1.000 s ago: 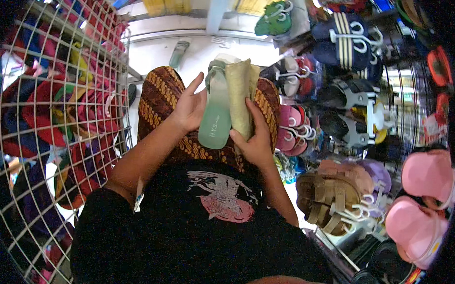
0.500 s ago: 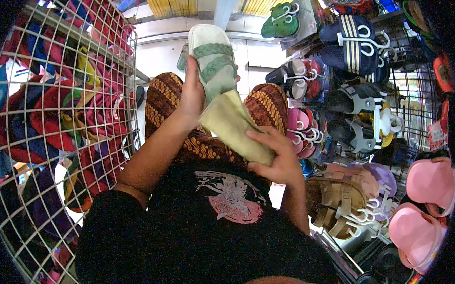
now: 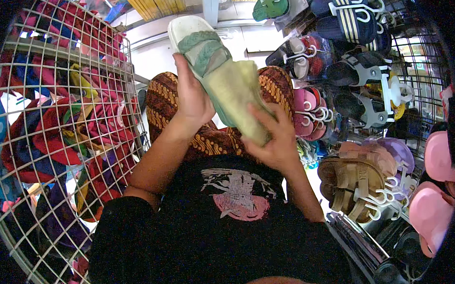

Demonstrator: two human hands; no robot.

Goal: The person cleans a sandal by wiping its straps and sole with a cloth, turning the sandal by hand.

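A green sandal [image 3: 203, 47] with a pale sole and braided straps is tilted in front of my knees. My left hand [image 3: 192, 95] grips it along its left side, thumb up by the edge. In my right hand [image 3: 275, 137] is a pale yellow cloth [image 3: 235, 93], pinched at its lower end. The cloth lies over the heel half of the sandal and hides much of the footbed. Motion slightly blurs the cloth and the right fingers.
A white wire rack [image 3: 64, 113] full of colourful slippers stands close on my left. Along my right, sandals hang on white hooks, including navy slides [image 3: 344, 17], brown sandals [image 3: 351, 182] and pink clogs [image 3: 431, 214]. White floor tiles [image 3: 233, 45] show beyond my knees.
The sandal has tipped further left at its toe and shifted slightly left. The cloth has moved up and now covers more of the sandal's heel half.
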